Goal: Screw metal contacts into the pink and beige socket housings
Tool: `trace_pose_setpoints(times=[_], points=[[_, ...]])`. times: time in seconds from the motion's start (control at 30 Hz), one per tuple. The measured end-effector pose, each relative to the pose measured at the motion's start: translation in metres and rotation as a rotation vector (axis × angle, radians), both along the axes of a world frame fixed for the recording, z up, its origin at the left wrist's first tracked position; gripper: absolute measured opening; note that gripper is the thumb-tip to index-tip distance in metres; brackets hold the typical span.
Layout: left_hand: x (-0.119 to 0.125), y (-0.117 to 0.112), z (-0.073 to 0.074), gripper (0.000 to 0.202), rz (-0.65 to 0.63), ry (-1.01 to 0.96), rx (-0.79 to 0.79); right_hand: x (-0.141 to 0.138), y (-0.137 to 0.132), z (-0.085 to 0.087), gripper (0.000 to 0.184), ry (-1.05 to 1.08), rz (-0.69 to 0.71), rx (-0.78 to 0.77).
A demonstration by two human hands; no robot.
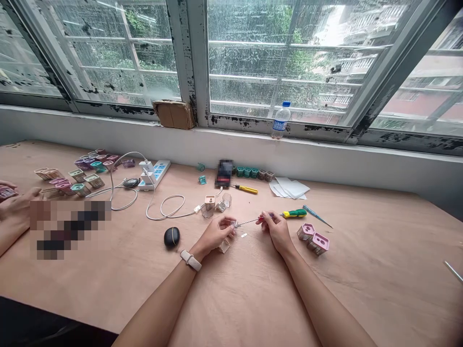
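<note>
Two hands: left hand (213, 234) pinches a small metal part (235, 224), right hand (277, 231) grips a red-handled screwdriver (249, 221) touching it.

Our thin screwdriver (249, 222) at a tiny metal part (235, 224)

Red-handled, its steel shaft lies nearly level at lower centre of the frame, tip at the part; a clear plastic case (224, 246) sits tilted just below.

the right hand (277, 232) points a thin screwdriver (249, 222) at a small metal piece (236, 224) pinched in the left hand (215, 234).
</note>
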State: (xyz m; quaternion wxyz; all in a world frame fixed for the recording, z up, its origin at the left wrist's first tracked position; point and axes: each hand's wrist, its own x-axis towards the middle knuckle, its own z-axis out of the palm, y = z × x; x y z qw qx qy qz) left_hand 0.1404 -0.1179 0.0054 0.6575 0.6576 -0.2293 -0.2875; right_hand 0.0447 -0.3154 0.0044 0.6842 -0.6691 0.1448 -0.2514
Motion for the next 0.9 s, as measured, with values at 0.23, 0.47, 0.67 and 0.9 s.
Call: trace_pose_setpoints(times=[0.23,0.47,0.67,0.9], points=[[-0.001,0.002,0.002,0.037,-0.033,-0.021,0.025,0.0,0.001,0.002,0.04,0.002,0.005,-0.016],[-0.005,0.002,0.009,0.036,-0.044,-0.039,0.039,0.0,0.002,0.002,0.042,0.016,0.038,-0.026],[-0.004,0.002,0.007,0.034,-0.037,-0.052,0.032,0.0,0.003,0.004,0.044,0.028,0.043,-0.043],[-0.001,0.002,-0.001,0.033,-0.045,-0.067,0.023,0.0,0.0,0.002,0.043,0.015,0.025,-0.016]])
